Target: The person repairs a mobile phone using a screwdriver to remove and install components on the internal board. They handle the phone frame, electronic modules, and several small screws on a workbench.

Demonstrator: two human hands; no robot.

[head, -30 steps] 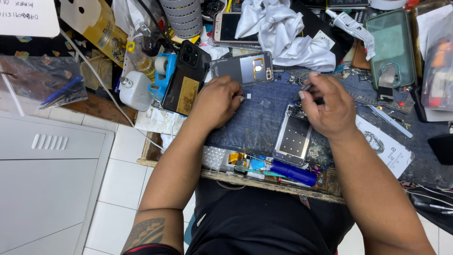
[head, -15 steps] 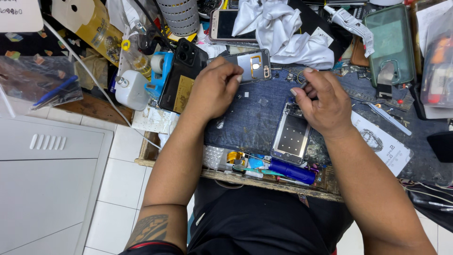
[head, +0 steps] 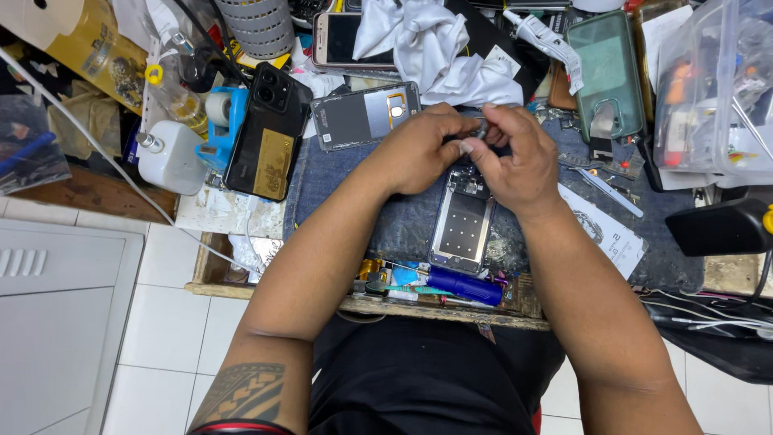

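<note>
My left hand (head: 419, 149) and my right hand (head: 515, 157) meet above the top end of an opened phone frame (head: 463, 229) that lies on a blue denim mat (head: 403, 221). Their fingertips pinch a small dark part (head: 481, 129) between them; what it is cannot be made out. A grey phone back cover (head: 362, 114) lies just left of my left hand, touching its knuckles or close to them.
A black phone (head: 270, 141), a white bottle (head: 169, 157) and blue tape holder (head: 221, 121) sit at the left. White cloth (head: 427, 40), a green phone case (head: 608, 72) and a clear plastic box (head: 717, 89) crowd the back. Blue screwdriver (head: 463, 286) lies at the bench's front edge.
Both hands have come together over the top of the phone frame; the left left the back cover and moved right, and the right moved in to pinch the small part.
</note>
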